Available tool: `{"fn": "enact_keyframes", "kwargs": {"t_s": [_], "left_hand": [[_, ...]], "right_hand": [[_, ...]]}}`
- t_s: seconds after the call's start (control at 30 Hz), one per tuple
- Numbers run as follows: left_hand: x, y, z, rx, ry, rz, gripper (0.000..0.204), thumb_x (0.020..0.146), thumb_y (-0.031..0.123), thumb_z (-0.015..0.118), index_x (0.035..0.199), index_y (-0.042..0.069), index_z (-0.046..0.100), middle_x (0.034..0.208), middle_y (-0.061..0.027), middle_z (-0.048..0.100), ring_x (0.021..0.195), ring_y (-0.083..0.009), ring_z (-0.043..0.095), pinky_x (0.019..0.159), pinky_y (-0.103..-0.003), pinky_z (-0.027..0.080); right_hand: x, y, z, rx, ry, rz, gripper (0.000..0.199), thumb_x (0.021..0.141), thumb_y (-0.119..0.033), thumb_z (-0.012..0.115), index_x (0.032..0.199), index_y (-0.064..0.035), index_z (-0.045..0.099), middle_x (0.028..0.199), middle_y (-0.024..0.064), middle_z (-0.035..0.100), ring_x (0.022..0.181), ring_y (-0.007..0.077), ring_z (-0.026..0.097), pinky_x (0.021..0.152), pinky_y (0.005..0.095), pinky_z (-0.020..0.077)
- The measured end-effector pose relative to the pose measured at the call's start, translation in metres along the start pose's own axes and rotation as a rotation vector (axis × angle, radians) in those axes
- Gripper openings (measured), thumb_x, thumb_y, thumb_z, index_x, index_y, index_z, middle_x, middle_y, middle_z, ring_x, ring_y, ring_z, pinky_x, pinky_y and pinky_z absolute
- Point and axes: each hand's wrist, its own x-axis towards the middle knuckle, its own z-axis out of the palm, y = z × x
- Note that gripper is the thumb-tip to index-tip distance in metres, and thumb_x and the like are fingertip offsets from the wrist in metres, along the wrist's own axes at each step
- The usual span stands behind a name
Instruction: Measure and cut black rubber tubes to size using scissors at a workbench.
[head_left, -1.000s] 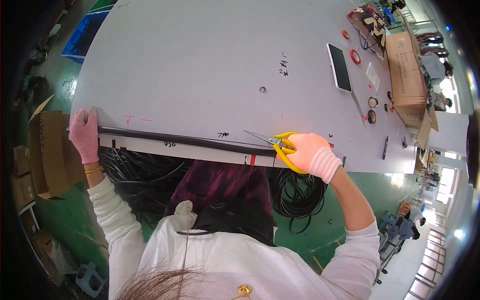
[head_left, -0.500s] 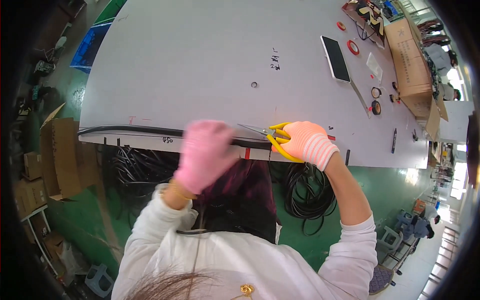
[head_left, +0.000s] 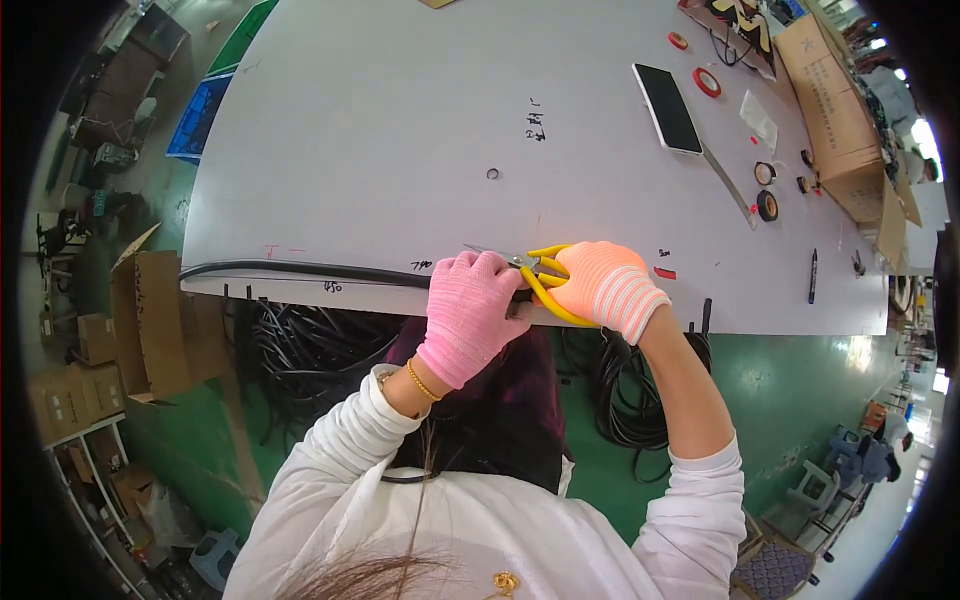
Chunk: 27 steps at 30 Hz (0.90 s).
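A thick black cable [head_left: 330, 269] lies along the table's near edge, its left end close to the table's left corner. My left hand [head_left: 470, 318], in a pink knit glove, is closed over the cable, with its fingertips beside the scissors. My right hand [head_left: 608, 285], in an orange glove with a striped cuff, grips yellow-handled scissors [head_left: 548, 250]. Their thin metal blades point left, past the fingers of my left hand. Between both hands the cable is mostly hidden.
On the grey table [head_left: 350, 150] a small dark ring [head_left: 492, 174] sits beyond my hands. A phone [head_left: 667, 108], a steel ruler [head_left: 729, 185], tape rolls [head_left: 707, 82] and a marker [head_left: 813, 276] lie to the right. Coiled black cables [head_left: 630, 395] hang below the edge.
My left hand, blurred before, has slid right along the cable and come up against the scissors. My right hand keeps its grip on them. The whole view has shifted slightly.
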Motion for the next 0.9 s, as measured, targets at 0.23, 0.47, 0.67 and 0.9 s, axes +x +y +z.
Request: {"fn": "enact_keyframes", "kwargs": {"t_s": [0.23,0.47,0.67,0.9], "left_hand": [[0.01,0.003,-0.005,0.057,-0.118,-0.004,0.024,0.073,0.031,0.076,0.088,0.013,0.07,0.093,-0.0052,0.064,0.092,-0.0266,0.06,0.083,-0.039,0.045],[0.027,-0.004,-0.027,-0.238,-0.393,-0.062,0.021,0.073,0.021,0.073,0.087,0.006,0.07,0.086,-0.0113,0.065,0.086,-0.0288,0.063,0.078,-0.04,0.05],[0.036,0.004,-0.053,-0.517,-0.691,-0.22,0.021,0.077,0.014,0.069,0.091,-0.002,0.069,0.072,-0.0113,0.064,0.066,-0.0194,0.058,0.067,-0.032,0.05],[0.031,0.025,-0.07,-0.613,-0.701,-0.238,0.018,0.077,0.012,0.069,0.088,-0.003,0.067,0.067,-0.0089,0.057,0.064,-0.013,0.05,0.064,-0.029,0.047]], "right_hand": [[-0.017,0.024,0.041,0.218,0.414,-0.245,0.034,0.088,-0.038,0.068,0.093,-0.0044,0.066,0.08,0.0166,0.069,0.075,0.0373,0.067,0.066,0.0442,0.0529],[-0.068,0.036,0.111,1.301,0.852,-0.341,0.038,0.084,-0.035,0.078,0.084,-0.0011,0.059,0.067,0.0101,0.057,0.058,0.0239,0.054,0.055,0.0329,0.0427],[-0.107,-0.001,0.208,1.58,0.328,-0.502,0.058,0.088,-0.063,0.067,0.099,-0.0084,0.048,0.084,-0.0025,0.043,0.073,0.0083,0.041,0.067,0.0232,0.036],[-0.1,-0.017,0.23,1.646,0.117,-0.467,0.032,0.1,-0.029,0.061,0.106,-0.0026,0.045,0.1,0.0043,0.05,0.088,0.0159,0.051,0.085,0.026,0.0436]]}}
